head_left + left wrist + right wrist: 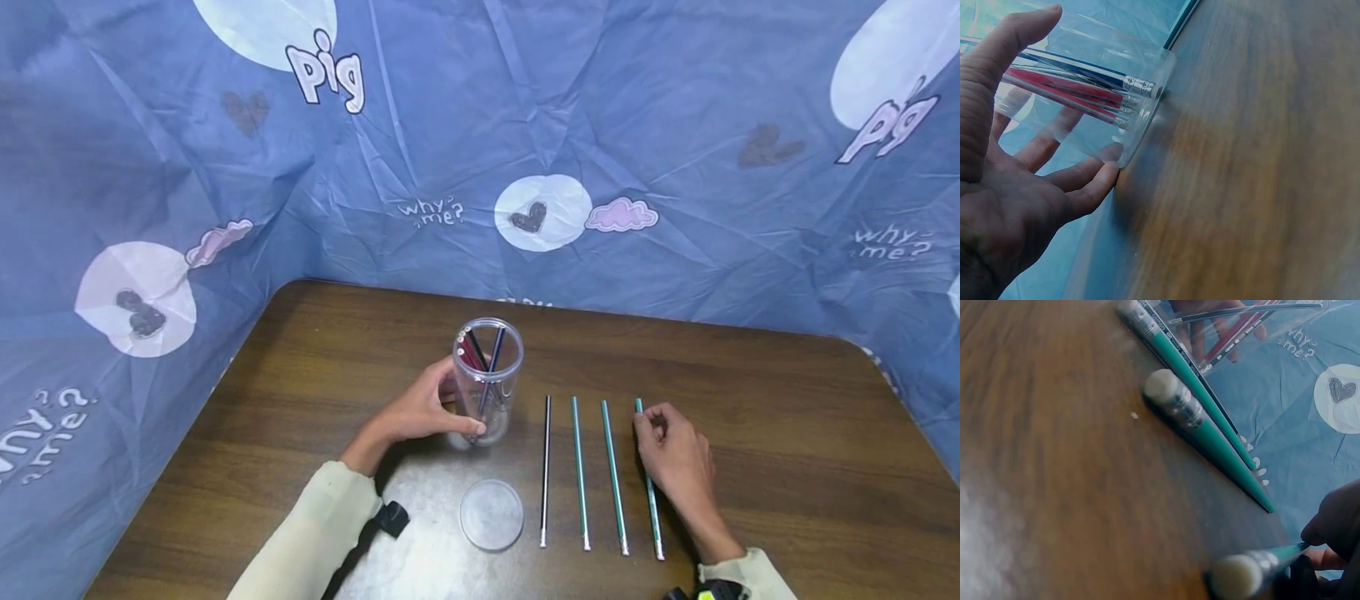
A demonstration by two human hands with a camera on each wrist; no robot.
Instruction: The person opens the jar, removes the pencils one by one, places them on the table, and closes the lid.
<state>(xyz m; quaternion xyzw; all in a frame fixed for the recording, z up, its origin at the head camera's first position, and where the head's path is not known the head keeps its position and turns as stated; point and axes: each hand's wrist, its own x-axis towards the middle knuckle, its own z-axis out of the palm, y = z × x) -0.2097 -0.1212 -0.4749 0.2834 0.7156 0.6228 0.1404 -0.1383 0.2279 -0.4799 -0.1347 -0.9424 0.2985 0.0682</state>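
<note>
My left hand [420, 408] grips a clear plastic jar [504, 412], thumb across its near side and fingers behind it. Inside lean several pencils [1085, 94], red and dark ones, with their eraser ends at the jar's bottom. Over on the right, my right hand [678, 450] pinches the rightmost green pencil [655, 517] near its far end; its white eraser [1238, 578] looms large in the right wrist view. To the left of that hand lie two more green pencils [580, 475] and a black pencil [546, 475], roughly parallel, erasers toward me.
A round translucent lid [491, 515] lies flat on the brown wooden table [300, 375], in front of the jar. Behind the table hangs a blue printed cloth [450, 125], which also covers the left side.
</note>
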